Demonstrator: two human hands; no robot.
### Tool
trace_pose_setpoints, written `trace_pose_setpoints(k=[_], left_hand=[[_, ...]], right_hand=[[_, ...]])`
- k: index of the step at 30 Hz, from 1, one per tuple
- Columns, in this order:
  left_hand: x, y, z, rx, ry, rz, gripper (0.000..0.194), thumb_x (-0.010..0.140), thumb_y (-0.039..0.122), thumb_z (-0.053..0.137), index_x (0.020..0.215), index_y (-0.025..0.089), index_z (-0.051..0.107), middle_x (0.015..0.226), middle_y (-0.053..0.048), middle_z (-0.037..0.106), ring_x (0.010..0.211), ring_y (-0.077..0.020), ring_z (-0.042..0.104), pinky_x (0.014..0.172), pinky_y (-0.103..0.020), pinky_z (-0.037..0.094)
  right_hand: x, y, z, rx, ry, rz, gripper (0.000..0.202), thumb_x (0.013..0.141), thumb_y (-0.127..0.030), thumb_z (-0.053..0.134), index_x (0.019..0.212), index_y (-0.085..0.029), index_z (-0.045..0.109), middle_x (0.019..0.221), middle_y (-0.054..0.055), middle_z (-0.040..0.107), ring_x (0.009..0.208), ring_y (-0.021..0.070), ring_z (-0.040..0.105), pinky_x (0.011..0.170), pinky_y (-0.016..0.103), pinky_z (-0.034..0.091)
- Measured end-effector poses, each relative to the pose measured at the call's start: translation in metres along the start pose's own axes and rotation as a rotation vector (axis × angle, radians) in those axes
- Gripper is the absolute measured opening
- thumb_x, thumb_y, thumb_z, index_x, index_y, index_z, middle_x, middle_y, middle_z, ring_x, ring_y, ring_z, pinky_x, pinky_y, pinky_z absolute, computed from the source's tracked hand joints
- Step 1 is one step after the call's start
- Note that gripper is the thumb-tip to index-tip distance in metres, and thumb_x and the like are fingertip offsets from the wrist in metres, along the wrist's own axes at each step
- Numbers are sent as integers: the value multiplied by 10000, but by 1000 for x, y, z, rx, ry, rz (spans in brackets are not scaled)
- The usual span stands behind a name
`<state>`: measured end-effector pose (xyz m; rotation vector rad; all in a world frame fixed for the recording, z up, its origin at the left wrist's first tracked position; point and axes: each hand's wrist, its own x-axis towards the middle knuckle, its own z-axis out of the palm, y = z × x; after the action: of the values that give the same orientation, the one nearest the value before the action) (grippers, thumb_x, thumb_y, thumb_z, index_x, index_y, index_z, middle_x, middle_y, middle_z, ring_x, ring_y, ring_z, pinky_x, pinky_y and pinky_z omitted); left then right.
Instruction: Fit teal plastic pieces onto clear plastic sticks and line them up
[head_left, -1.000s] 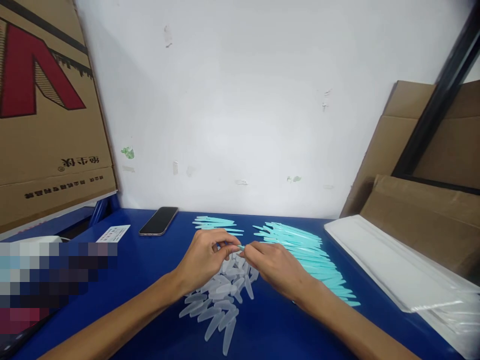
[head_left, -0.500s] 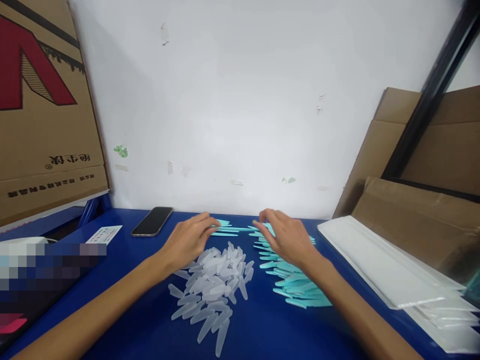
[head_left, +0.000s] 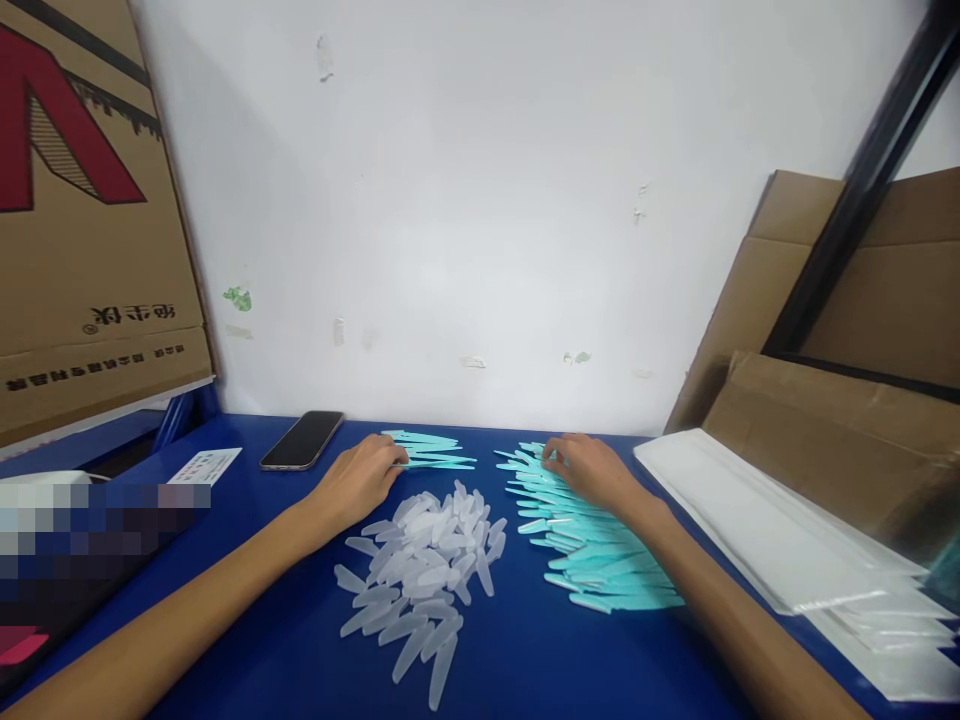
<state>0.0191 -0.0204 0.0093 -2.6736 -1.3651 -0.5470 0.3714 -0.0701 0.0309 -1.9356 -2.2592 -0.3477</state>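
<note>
My left hand (head_left: pixel 364 478) is closed, its fingertips pinching the left end of a slim teal stick (head_left: pixel 446 463). That stick lies at the near side of a small group of teal sticks (head_left: pixel 424 440). Over the far end of a larger heap of teal sticks (head_left: pixel 592 555), my right hand (head_left: pixel 589 468) has its fingers bent and pressed together. Whatever is between those fingertips is hidden. Between my forearms sits a loose pile of frosted, translucent tapered pieces (head_left: pixel 431 550), which neither hand touches.
A phone (head_left: pixel 304 440) and a printed card (head_left: pixel 206 465) lie at the left of the blue table (head_left: pixel 502 670). White flat packets (head_left: pixel 780 530) are stacked on the right beside brown cardboard (head_left: pixel 832 440). A large carton (head_left: pixel 97 250) stands at left; a white wall (head_left: pixel 480 200) rises behind.
The teal stick that spanned both hands now lies with the small group on the left. My hands have moved apart, the right one outward and down onto the larger teal heap.
</note>
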Motion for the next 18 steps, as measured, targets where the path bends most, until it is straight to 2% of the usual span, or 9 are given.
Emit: trace_pose_setpoints(k=[4, 8, 13, 18], left_hand=[[-1, 2, 0, -8, 7, 13, 279, 922, 253, 460, 1052, 196, 700, 1036, -111, 670, 1016, -277, 605, 805, -355, 499], [-3, 9, -8, -126, 35, 83, 280, 942, 312, 474, 1045, 196, 707, 1056, -112, 675, 1014, -267, 603, 806, -351, 500], [-5, 19, -24, -304, -100, 163, 280, 955, 385, 501, 941, 237, 739, 932, -57, 706, 880, -214, 633, 772, -302, 476], [-7, 20, -35, -350, -195, 98, 289, 915, 409, 533, 849, 227, 747, 827, -49, 706, 734, -188, 629, 615, -256, 435]], right_hand=[[2, 3, 1, 7, -21, 26, 183, 933, -341, 590, 1014, -233, 714, 946, 51, 728, 861, 199, 666, 632, 256, 379], [5, 6, 5, 1, -19, 31, 147, 907, -308, 628, 997, -231, 715, 941, 52, 729, 852, 203, 673, 635, 260, 380], [6, 7, 6, -21, 8, 14, 109, 907, -259, 615, 929, -222, 715, 931, 66, 727, 851, 211, 672, 645, 265, 371], [5, 8, 5, -33, 22, -1, 157, 919, -195, 552, 866, -217, 699, 841, 42, 722, 775, 186, 665, 613, 260, 342]])
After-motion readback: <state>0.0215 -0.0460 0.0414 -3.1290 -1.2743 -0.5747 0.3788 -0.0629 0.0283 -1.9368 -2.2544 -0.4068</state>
